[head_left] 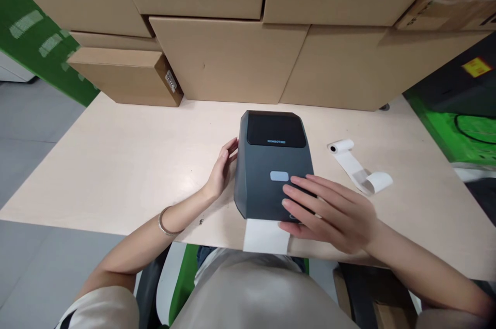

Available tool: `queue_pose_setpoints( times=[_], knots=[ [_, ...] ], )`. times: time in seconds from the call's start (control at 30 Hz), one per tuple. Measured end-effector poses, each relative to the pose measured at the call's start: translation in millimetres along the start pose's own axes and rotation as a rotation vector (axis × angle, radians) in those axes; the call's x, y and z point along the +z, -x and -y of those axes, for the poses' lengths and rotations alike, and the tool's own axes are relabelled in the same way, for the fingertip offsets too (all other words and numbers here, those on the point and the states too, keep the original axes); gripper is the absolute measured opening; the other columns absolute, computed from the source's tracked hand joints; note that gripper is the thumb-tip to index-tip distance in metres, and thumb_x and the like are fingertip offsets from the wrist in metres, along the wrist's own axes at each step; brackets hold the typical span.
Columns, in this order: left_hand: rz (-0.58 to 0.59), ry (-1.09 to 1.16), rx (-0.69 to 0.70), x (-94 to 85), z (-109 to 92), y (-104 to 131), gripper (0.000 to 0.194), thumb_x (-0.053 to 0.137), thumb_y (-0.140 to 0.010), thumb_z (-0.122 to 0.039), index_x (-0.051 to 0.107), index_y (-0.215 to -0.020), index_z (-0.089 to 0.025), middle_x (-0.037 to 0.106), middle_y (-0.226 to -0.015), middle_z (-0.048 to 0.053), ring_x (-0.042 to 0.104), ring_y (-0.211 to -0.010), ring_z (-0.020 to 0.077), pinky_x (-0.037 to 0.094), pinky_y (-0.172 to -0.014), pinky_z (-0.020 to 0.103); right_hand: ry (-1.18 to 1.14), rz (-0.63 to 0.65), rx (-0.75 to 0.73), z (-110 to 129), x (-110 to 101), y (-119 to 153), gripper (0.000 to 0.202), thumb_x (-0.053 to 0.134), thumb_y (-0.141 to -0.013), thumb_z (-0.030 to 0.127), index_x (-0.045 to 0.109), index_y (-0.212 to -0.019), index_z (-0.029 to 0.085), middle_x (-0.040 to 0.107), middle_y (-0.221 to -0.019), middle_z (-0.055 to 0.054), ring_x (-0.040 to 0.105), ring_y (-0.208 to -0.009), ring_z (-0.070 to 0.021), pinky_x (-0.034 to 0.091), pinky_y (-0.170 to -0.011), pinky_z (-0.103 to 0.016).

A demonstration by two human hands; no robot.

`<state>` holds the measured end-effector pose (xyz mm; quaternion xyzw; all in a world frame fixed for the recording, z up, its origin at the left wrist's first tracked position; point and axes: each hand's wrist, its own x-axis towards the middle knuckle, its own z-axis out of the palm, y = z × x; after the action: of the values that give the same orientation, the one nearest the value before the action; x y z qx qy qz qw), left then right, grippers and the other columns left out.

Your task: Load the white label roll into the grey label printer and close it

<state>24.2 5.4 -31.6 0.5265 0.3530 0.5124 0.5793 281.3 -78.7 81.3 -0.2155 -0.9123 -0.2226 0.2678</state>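
Observation:
A dark grey label printer (258, 174) with a black window stands near the front edge of the table. White label paper (265, 236) sticks out of its front, reaching the table edge. My left hand (222, 170) rests against the printer's left side, fingers stretched along it and nothing held. Over the front right of the printer's top lies my right hand (329, 210), its fingers spread near the light button; whether they press it I cannot tell. To the right, a small roll of white paper (343, 146) is partly unrolled, its loose end curled.
Large cardboard boxes (228, 60) are stacked along the back of the pale table (155, 148). A flatter cardboard box (124, 76) sits at the back left. Beyond the right edge are a green surface (473, 135) and a black cable.

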Motion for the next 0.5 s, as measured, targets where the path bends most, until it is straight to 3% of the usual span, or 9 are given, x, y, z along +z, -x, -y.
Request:
queue_pose_setpoints(
  times=[0.13,0.23,0.4,0.5],
  knots=[
    [-0.022,0.017,-0.072,-2.6,2,-1,0.05,0.048,-0.101,-0.058,0.056,-0.14,-0.028,0.05,-0.159,0.006,0.044,-0.15,0.0299,0.035,-0.127,0.055,0.04,0.006,0.076,-26,-23,-19,0.041,0.075,-0.089,0.044,0.07,-0.124,0.021,0.076,-0.119,-0.007,0.07,-0.117,-0.0252,0.061,-0.101,-0.038],
    [0.042,-0.007,-0.069,-3.0,3,0,0.062,0.058,-0.097,-0.059,0.047,-0.149,-0.027,0.041,-0.166,0.008,0.037,-0.154,0.0323,0.033,-0.128,0.056,0.183,-0.036,0.139,-49,-31,-40,0.048,0.064,-0.096,0.041,0.062,-0.138,0.017,0.076,-0.123,-0.008,0.073,-0.112,-0.0261,0.062,-0.098,-0.04],
    [0.12,-0.103,-0.025,-0.2,-5,-1,0.074,0.071,-0.091,-0.053,0.038,-0.154,-0.032,0.031,-0.17,0.007,0.029,-0.158,0.0327,0.031,-0.13,0.052,0.344,-0.065,0.342,-81,-25,-79,0.042,0.044,-0.104,0.039,0.064,-0.136,0.022,0.076,-0.124,0.0,0.075,-0.106,-0.0237,0.057,-0.102,-0.042],
    [0.132,-0.134,-0.038,-2.1,-8,-5,0.072,0.071,-0.092,-0.053,0.04,-0.153,-0.03,0.033,-0.169,0.009,0.032,-0.156,0.0346,0.032,-0.128,0.054,0.332,-0.026,0.47,-102,-19,-100,0.05,0.033,-0.108,0.044,0.071,-0.126,0.017,0.078,-0.115,-0.003,0.075,-0.104,-0.0235,0.051,-0.108,-0.046]
  ],
)
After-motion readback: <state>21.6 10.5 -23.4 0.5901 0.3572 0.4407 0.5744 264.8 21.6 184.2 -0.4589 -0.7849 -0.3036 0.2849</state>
